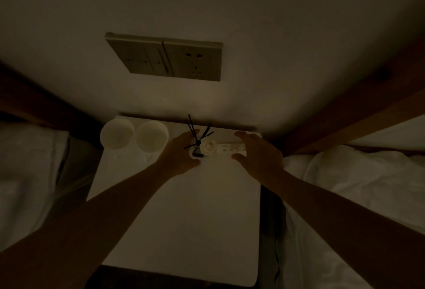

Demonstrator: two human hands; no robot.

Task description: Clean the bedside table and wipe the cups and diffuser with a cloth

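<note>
On the dim bedside table (184, 208), the left hand (181, 155) cups the diffuser (202, 148); the right hand (257, 153), fingers curved, grasps a white box (231, 148).

**Dim Light Obscures the Grip Near the Diffuser**

The left hand (181, 154) covers the left side of the diffuser (202, 148), so its base there is hidden. Right of the diffuser, the right hand (255, 150) hides the end of a pale box (231, 148) (its markings too dim to read). Whether the fingers actually touch either thing cannot be told. Both forearms are cut off by the bottom edge.
</note>
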